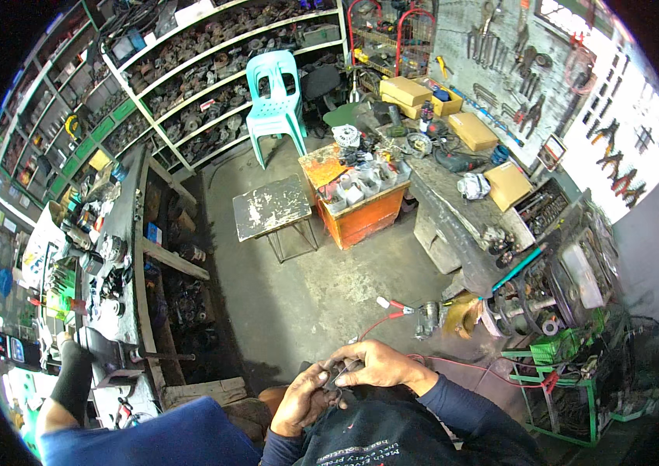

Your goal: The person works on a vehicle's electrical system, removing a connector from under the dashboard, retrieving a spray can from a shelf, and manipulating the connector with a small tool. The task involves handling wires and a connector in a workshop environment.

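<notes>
Two bare hands work together, well to the near side of the orange cabinet [364, 223]. The left hand [304, 401] is half closed, its fingers curled under one small dark part [342, 373]; the right hand [377, 363] bends over from the other side, thumb and fingers closed on that same part. It is too small and too covered to tell its kind.

On the floor between the hands and the cabinet, a little to the cabinet's right, lie one red-handled clamp [398, 309] on a red cable and one silver motor-like unit [428, 319], just beside each other. One worn, low table [273, 208] stands just left of the cabinet. Behind that is one stack of pale green plastic chairs [275, 97]; how many are nested cannot be told. To the cabinet's right runs one long workbench [447, 185] with four cardboard boxes [473, 131], one of them open, and one power drill [457, 161].
</notes>
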A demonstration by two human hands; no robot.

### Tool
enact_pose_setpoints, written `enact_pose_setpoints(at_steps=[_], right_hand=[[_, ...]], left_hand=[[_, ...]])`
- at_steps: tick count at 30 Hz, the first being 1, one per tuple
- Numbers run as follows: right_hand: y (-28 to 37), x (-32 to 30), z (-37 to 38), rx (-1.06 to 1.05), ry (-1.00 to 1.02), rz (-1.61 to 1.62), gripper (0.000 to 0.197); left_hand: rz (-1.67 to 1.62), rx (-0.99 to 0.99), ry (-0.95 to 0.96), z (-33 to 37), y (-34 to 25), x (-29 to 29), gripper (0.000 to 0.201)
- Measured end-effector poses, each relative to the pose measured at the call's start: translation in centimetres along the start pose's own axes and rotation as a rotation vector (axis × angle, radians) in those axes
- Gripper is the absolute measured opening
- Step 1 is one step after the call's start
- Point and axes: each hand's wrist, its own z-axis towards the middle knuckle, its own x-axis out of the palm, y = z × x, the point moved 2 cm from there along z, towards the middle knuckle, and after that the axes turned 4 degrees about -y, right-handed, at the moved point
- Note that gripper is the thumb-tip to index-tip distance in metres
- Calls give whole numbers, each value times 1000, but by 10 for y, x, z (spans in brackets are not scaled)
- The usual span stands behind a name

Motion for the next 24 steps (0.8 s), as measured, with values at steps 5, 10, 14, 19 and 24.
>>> enact_pose_setpoints(at_steps=[5, 10, 14, 19, 24], right_hand=[[0, -21, 85, 110, -58, 335, 23], [-22, -26, 199, 150, -179, 503, 15], [-23, -30, 317, 173, -302, 283, 21], [8, -19, 459, 192, -307, 264, 26], [8, 2, 588, 129, -215, 140, 33]], left_hand=[[-248, 16, -157, 62, -49, -62, 35], [-271, 147, -284, 125, -162, -113, 30], [-210, 265, -370, 158, -271, -171, 26], [-48, 353, -403, 168, -414, -222, 28], [-36, 428, -460, 177, -502, -278, 26]])
